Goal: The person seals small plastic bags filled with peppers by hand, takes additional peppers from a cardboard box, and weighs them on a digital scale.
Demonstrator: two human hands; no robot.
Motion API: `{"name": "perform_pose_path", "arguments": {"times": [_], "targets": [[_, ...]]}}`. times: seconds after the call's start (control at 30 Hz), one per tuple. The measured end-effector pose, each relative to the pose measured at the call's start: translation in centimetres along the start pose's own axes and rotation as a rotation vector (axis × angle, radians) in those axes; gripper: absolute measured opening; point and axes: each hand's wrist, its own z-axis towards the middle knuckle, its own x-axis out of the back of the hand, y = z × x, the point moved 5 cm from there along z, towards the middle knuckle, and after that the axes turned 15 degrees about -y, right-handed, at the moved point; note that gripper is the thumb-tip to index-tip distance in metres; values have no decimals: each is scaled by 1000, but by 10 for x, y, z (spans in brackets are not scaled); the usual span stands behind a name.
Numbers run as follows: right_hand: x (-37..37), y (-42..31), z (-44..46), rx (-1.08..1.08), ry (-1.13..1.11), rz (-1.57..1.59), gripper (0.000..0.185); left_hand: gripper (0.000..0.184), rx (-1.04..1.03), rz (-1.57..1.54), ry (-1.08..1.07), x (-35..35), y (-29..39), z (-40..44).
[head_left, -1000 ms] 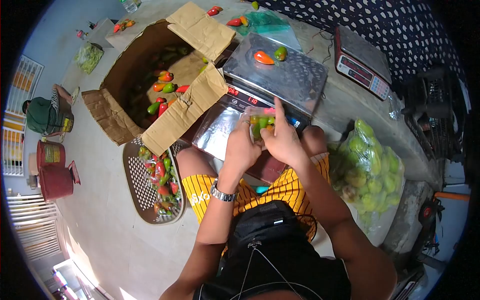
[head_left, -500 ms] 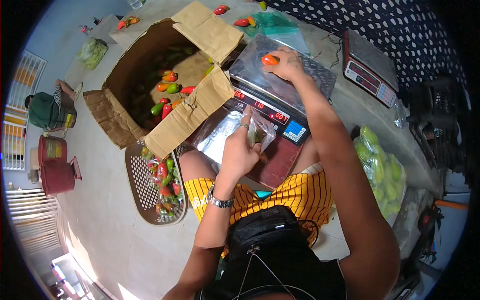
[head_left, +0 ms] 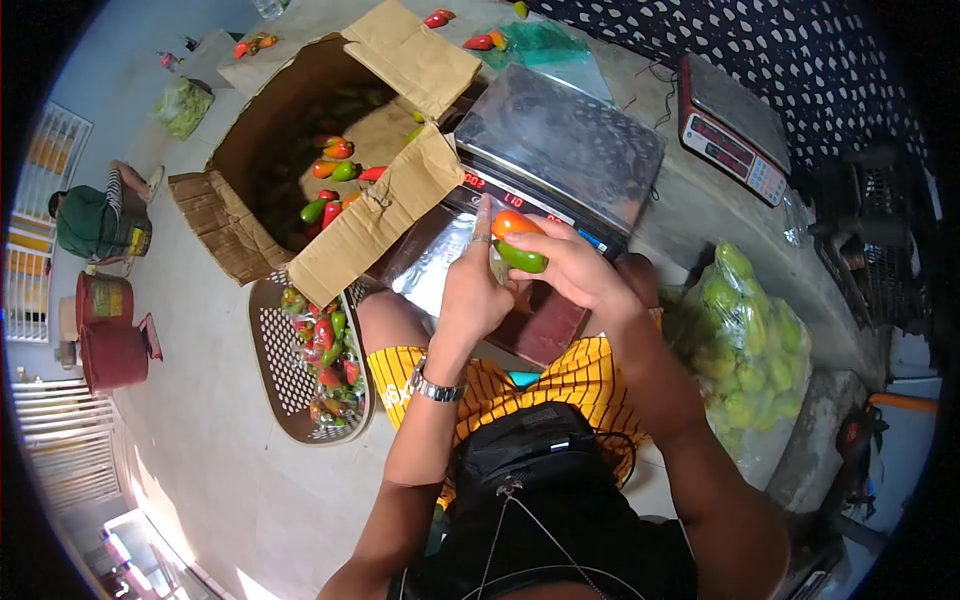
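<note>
My right hand (head_left: 580, 268) is closed around two peppers, an orange-red pepper (head_left: 514, 224) above a green pepper (head_left: 521, 257). Right beside it, my left hand (head_left: 476, 296) has its index finger stretched out and the other fingers curled on a clear plastic bag (head_left: 497, 264), mostly hidden behind the hands. Both hands are over the front of a digital scale (head_left: 560, 135), whose red digits are partly covered. Left of the scale stands an open cardboard box (head_left: 375, 225) with several red, orange and green peppers (head_left: 342, 150) inside.
A plastic basket (head_left: 272, 375) of bagged peppers stands at my left. At my right lies a bag of green vegetables (head_left: 745, 345). A second scale (head_left: 730, 145) and green plastic bags (head_left: 540, 45) are at the back. A person (head_left: 95, 220) sits far left.
My right hand has come back from the scale's platform to my left hand, carrying the peppers. The metal platform is now uncovered, and the first readout has dropped.
</note>
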Motion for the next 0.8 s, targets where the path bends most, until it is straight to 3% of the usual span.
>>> {"name": "perform_pose_path", "arguments": {"times": [0.13,0.2,0.27,0.3,0.33,0.4,0.43,0.53,0.57,0.67,0.7,0.73,0.8], "targets": [[-4,-2,9,-182,114,-489,63,104,67,57,5,7,2,-5],[0,-11,15,-94,212,-1020,73,97,-47,122,120,10,3,-7],[-11,-22,11,17,278,-1432,75,86,-85,184,239,14,-3,-8],[-25,-31,3,423,265,-1558,54,80,-66,213,303,22,-9,-7],[-33,-36,4,208,102,-1601,45,74,-47,243,367,30,-13,-6],[-55,-57,-10,-228,-230,-1632,32,43,63,414,393,48,4,-10],[-43,-47,-11,-10,-204,-1753,25,38,-11,456,402,52,4,-7],[-31,-51,-4,97,-126,-1915,18,26,-220,648,372,52,6,6],[-28,-53,-7,251,-58,-1936,12,23,-287,722,352,49,7,8],[-38,-80,-16,405,-127,-2045,10,17,-18,814,172,63,27,1],[-27,-85,-13,373,-88,-2032,11,14,-79,784,229,72,25,-1],[-42,-97,-23,393,-80,-2035,12,25,-120,713,319,84,34,-8],[-68,-125,-48,435,-65,-2054,14,47,-67,688,307,98,51,-19]]}}
